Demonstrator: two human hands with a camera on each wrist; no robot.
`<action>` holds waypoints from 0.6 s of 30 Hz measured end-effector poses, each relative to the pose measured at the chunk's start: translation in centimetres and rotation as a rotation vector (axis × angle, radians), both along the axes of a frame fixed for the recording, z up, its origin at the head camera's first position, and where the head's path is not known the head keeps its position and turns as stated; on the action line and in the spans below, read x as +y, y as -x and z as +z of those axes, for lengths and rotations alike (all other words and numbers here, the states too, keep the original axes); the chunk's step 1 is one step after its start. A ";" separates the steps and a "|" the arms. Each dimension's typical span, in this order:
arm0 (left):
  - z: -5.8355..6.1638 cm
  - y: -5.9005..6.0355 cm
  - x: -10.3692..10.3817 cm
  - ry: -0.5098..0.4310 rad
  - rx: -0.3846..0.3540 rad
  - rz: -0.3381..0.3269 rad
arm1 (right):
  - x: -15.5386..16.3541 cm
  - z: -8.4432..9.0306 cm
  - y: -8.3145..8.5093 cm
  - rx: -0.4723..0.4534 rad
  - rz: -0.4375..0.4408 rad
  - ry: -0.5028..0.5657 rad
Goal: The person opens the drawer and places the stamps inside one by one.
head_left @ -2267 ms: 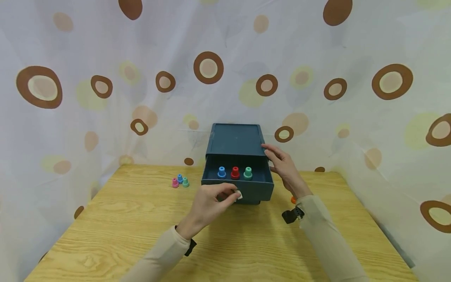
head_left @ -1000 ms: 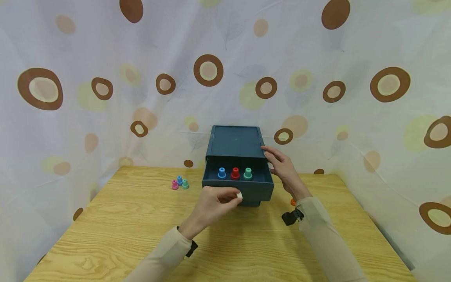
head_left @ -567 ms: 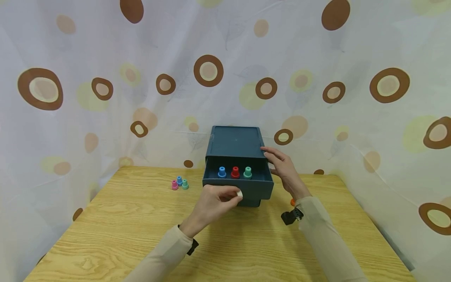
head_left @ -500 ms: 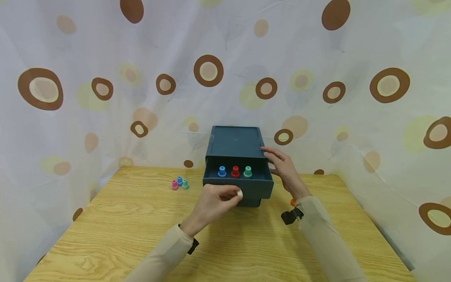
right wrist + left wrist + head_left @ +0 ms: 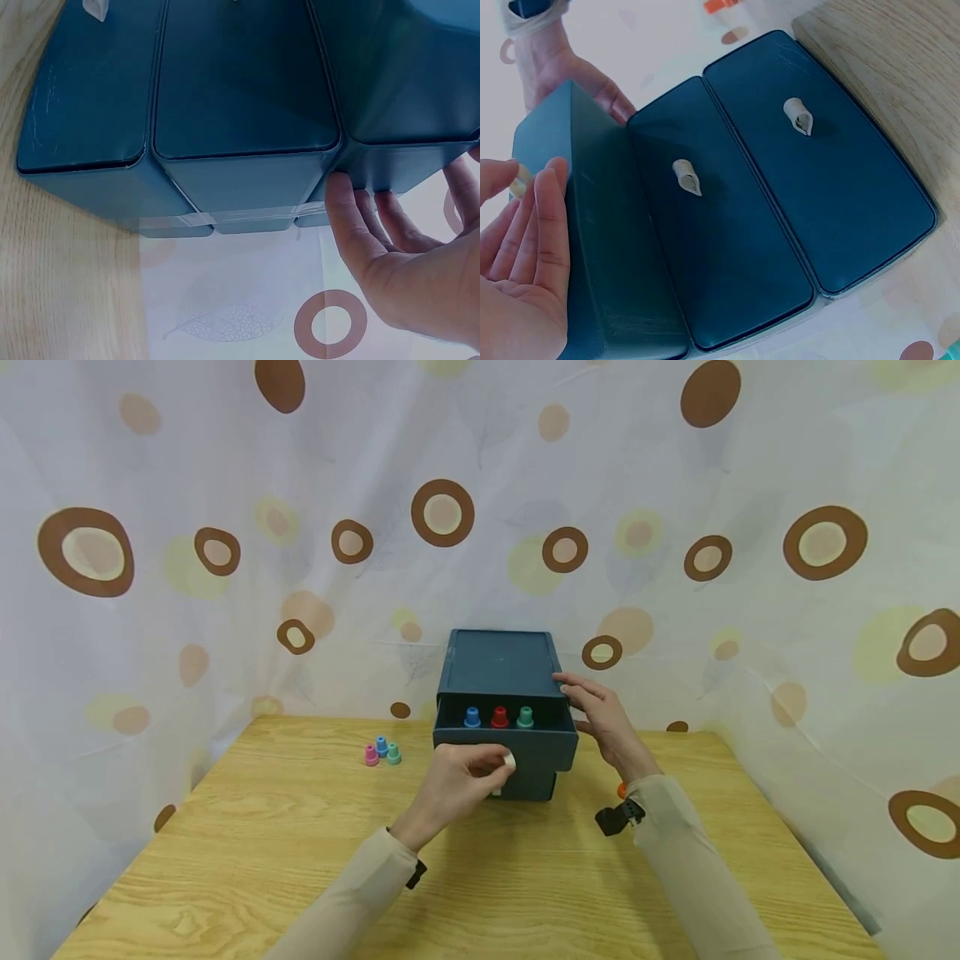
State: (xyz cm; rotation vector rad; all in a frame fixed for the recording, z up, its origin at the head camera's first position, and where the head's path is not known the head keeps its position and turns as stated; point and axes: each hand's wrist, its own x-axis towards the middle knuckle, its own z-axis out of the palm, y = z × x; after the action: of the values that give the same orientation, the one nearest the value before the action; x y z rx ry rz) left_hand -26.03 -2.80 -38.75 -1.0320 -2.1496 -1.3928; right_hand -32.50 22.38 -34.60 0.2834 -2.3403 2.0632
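Observation:
A dark blue drawer cabinet (image 5: pixel 501 662) stands at the back of the table, its top drawer (image 5: pixel 543 750) partly out. My left hand (image 5: pixel 457 785) pinches the drawer's white pull tab (image 5: pixel 510 761) between thumb and fingers. Inside the drawer stand a blue peg (image 5: pixel 472 718), a red peg (image 5: pixel 500 718) and a green peg (image 5: pixel 526 719), each small and flanged. My right hand (image 5: pixel 607 722) rests against the cabinet's right side near the top. In the right wrist view the fingertips (image 5: pixel 339 187) touch that side wall. Two lower drawers, seen in the left wrist view, sit fully in, each with a white tab (image 5: pixel 686 176).
Left of the cabinet, a pink peg (image 5: pixel 371 756), a blue peg (image 5: pixel 382 746) and a green peg (image 5: pixel 393 754) stand together on the wooden table (image 5: pixel 300 827). An orange thing (image 5: pixel 622 790) is partly hidden behind the right wrist. A patterned curtain (image 5: pixel 480 468) hangs behind.
The top drawer has slid partway into the cabinet, away from me, with the left hand on its tab and the three pegs inside. The right hand has stayed at the cabinet's side.

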 end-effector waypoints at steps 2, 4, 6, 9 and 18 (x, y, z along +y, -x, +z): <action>-0.1 0.2 0.0 -0.004 -0.009 0.001 | 0.0 -0.1 0.0 -0.005 0.003 0.005; -0.2 0.4 0.1 -0.013 -0.012 0.001 | 0.0 -0.2 0.0 -0.005 0.003 0.008; -0.4 0.6 0.2 -0.021 -0.011 0.009 | 0.0 -0.4 0.1 -0.003 0.004 0.011; -0.7 1.1 0.3 -0.039 -0.003 0.030 | 0.1 -0.5 0.2 0.001 0.004 0.018; -1.4 2.7 0.7 -0.080 0.041 0.063 | 0.1 -0.5 0.2 0.011 0.015 0.030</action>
State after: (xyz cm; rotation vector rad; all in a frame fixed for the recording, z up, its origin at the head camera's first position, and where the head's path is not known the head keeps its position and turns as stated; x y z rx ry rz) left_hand -28.75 -2.06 -40.14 -0.9470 -2.0617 -1.4047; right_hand -32.70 22.47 -35.10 0.3115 -2.3055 2.0962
